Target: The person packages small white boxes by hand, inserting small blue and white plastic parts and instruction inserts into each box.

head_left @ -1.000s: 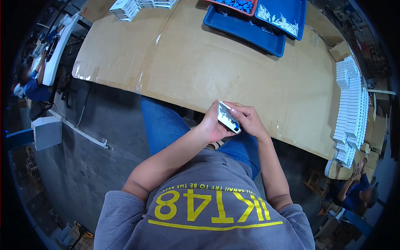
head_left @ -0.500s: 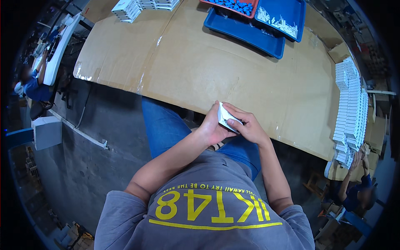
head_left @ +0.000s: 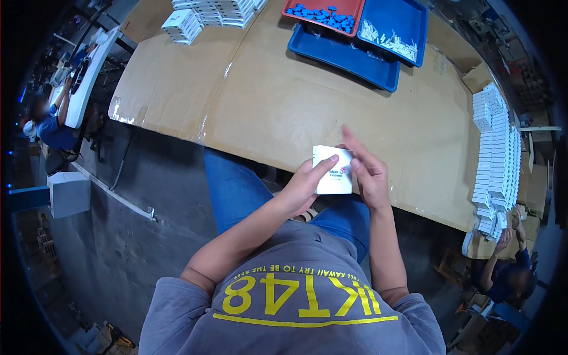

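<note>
A flat white square case (head_left: pixel 331 180) with small printing on its face is held up in front of my lap, near the table's front edge. My left hand (head_left: pixel 306 184) grips its left side, the thumb pressed on the printed face and the fingers behind. At the case's right edge is my right hand (head_left: pixel 371 171), fingers stretched out and pointing up and away, thumb beside the edge. Whether that thumb touches the case I cannot tell. The back of the case is hidden.
A cardboard-covered table (head_left: pixel 266 100) spreads ahead. Blue trays (head_left: pixel 343 58) and a red tray (head_left: pixel 288 13) hold small blue and white parts. White cases are stacked far left (head_left: pixel 180 26) and along the right (head_left: pixel 494 154). Other people work at both sides.
The white case has turned from a tilted hold between both hands to show its printed face. My right hand has loosened from it, and its fingers have straightened.
</note>
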{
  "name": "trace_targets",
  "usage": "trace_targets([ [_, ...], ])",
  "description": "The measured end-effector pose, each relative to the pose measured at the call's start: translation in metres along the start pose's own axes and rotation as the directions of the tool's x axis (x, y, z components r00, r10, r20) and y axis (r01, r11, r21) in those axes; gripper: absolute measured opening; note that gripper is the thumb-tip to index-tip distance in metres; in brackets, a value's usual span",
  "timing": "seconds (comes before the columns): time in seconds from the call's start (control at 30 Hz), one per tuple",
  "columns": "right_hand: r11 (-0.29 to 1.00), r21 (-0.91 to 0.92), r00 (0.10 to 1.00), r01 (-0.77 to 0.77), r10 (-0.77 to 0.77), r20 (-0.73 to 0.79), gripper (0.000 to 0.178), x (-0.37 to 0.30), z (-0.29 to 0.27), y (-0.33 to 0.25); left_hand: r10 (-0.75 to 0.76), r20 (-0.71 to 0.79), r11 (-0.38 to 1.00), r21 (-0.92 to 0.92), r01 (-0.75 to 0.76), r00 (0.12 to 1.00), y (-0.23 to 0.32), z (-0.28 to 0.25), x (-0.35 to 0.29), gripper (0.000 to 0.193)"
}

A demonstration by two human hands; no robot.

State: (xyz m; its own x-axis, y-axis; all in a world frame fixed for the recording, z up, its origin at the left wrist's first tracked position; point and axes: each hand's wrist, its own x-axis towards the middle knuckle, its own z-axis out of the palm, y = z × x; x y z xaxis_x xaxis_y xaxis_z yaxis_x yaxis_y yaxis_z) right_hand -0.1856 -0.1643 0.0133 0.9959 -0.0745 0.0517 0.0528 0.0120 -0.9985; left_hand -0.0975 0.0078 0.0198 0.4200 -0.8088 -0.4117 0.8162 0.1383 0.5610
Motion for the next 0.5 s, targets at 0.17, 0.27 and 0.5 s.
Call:
trace_targets([
  [0.17,0.975,0.215,0.907,0.052,0.044,-0.419,0.046,-0.013,0.013,-0.021,0.27,0.094,0.907,0.309,-0.286,0.958,0.01,0.005,-0.011,0.045],
  [0.27,0.956,0.292,0.95,0.012,0.081,-0.303,0.039,-0.029,0.017,-0.03,0.271,0.167,0.893,0.325,-0.312,0.948,0.014,0.007,-0.027,0.045],
  [0.5,0.957,0.265,0.948,0.114,-0.024,-0.318,0.034,-0.041,0.028,-0.042,0.249,0.248,0.865,0.378,-0.33,0.936,0.015,0.002,-0.041,0.045],
])
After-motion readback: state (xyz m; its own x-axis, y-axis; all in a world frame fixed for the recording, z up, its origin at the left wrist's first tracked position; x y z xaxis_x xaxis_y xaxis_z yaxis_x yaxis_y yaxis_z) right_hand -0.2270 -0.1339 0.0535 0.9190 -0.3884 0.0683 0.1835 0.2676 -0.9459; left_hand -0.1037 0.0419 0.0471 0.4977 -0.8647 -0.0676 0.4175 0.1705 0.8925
